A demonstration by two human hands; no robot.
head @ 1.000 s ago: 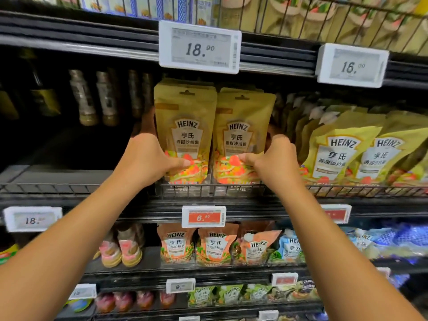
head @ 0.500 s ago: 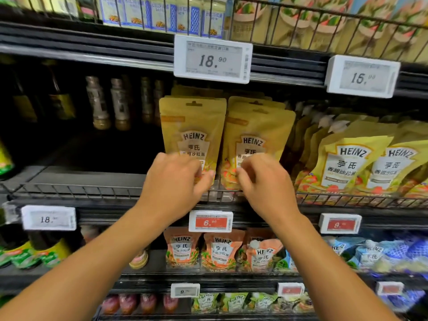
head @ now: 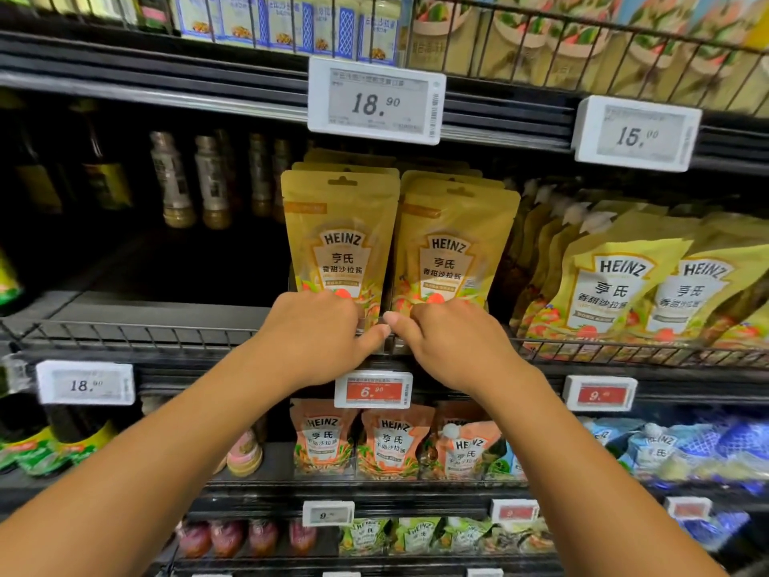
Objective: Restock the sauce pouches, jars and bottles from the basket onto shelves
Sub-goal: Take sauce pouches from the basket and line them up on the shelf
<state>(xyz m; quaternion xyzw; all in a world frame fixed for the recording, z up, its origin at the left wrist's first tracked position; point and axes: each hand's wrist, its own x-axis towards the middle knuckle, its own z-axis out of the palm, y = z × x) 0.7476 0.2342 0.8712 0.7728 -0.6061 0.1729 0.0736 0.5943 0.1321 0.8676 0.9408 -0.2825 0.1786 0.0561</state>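
Two gold Heinz pouches stand upright side by side on the middle shelf, the left pouch (head: pixel 339 239) and the right pouch (head: pixel 451 251), with more of the same stacked behind them. My left hand (head: pixel 316 331) lies over the bottom of the left pouch. My right hand (head: pixel 453 343) covers the bottom of the right one. Both thumbs point inward and nearly meet at the wire rail (head: pixel 166 333). The backs of my hands hide the bent fingers, so any grip is hidden. No basket is in view.
Yellow Heinz pouches (head: pixel 616 285) lean in rows to the right. Bottles (head: pixel 172 181) stand at the back of the dark shelf to the left. Price tags (head: pixel 374 99) jut from the shelf edges. Orange pouches (head: pixel 391 445) fill the shelf below.
My hands have slid from the outer sides of the two pouches down to their bases at the rail, and my thumbs have come together. The view has moved closer.
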